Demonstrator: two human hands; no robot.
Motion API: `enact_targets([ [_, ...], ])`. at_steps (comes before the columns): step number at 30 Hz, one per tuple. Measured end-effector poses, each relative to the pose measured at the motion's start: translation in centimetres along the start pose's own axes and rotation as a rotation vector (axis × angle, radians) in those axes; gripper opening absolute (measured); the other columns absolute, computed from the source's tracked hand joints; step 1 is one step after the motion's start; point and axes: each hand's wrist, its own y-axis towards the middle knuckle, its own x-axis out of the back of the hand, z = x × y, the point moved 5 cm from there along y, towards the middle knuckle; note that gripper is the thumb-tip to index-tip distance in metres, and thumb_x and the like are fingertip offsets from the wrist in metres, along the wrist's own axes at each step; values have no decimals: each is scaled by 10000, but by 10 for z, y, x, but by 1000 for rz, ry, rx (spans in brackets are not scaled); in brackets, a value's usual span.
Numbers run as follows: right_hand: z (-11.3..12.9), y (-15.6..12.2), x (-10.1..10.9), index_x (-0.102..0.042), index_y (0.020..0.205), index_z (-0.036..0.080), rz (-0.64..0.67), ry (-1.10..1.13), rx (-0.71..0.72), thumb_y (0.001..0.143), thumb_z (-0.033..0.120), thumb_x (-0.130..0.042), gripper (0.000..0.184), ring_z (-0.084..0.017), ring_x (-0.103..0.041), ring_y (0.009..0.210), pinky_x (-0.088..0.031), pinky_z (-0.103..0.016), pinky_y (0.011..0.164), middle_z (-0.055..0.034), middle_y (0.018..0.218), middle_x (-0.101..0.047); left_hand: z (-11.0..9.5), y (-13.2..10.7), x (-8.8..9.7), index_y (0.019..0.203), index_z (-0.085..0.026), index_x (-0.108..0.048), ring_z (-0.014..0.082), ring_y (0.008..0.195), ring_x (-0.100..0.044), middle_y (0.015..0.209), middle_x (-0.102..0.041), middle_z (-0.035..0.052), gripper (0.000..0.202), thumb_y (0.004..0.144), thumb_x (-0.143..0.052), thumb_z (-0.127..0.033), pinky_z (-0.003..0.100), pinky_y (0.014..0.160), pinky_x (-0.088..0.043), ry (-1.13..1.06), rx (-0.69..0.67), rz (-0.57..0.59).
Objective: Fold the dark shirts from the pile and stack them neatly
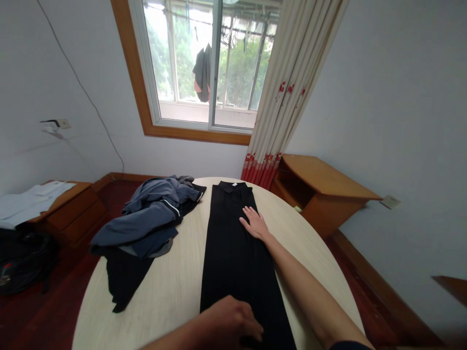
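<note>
Along the left side, white sheets (34,197) lie on top of a wooden drawer unit (80,214), and a black bag (27,262) sits on the floor on its near side. Next to the right, a loose heap of grey-blue clothes (149,214) rests on the left part of the round bench (175,291); a black piece of cloth (127,274) extends from its near end. Beyond the bench, a window (182,48) shows a dark item of clothing (202,73) hanging outside.

At the middle of the bench, a black garment (237,262) lies in a long strip running from near to far, apart from the heap. A small white label (234,184) shows at its far end. Over the near part, the left hand (233,318) is curled; whether it pinches the cloth cannot be determined. Farther along, the right hand (255,223) lies palm down on the garment's right side, fingers extended.

To the far right of the bench hang a cream and red curtain (288,87) and, beside it, stands a wooden cabinet (324,177).
</note>
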Motion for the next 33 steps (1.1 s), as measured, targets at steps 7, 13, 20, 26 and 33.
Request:
enact_targets([
  [7, -8, 0, 10, -391, 1520, 226, -41, -21, -117, 1034, 358, -230, 528, -233, -167, 1523, -122, -550, 1208, -64, 1630, -268, 19, -6, 20, 1447, -258, -488, 325, 1483, -292, 1578, -387, 93, 605, 920, -591, -538, 631, 1177, -222, 82, 223, -39],
  [13, -15, 56, 9, -301, 1562, 210, 47, -111, -127, 1017, 368, -286, 568, -238, -159, 1524, -117, -548, 1210, -70, 1643, -221, 19, -6, 19, 1539, -231, -346, 327, 1503, -232, 1607, -319, 115, 704, 943, -516, -564, 647, 1187, -183, 88, 240, 57],
  [20, -41, 107, -6, -248, 1580, 214, 46, -93, -170, 993, 576, -284, 690, -278, -134, 1526, -99, -574, 1201, -93, 1655, -164, 26, -6, 21, 1573, -121, -251, 320, 1519, -168, 1623, -220, 166, 786, 981, -357, -628, 592, 1212, -170, 109, 271, 106],
  [26, -56, 125, 3, -397, 1519, 173, -86, 228, -177, 963, 643, -340, 730, -277, -178, 1516, -82, -522, 1219, -121, 1617, -289, 32, -8, 29, 1559, -173, -301, 301, 1508, -227, 1617, -284, 115, 731, 977, -410, -602, 592, 1213, -181, 127, 295, 19],
  [33, -59, 58, 15, -339, 1545, 159, -218, 409, -152, 970, 686, -186, 795, -208, -208, 1514, -216, -405, 1218, -117, 1626, -271, 52, -24, 49, 1428, -205, -509, 250, 1444, -385, 1508, -497, 94, 449, 998, -464, -325, 533, 1195, -289, 315, 414, -319],
])
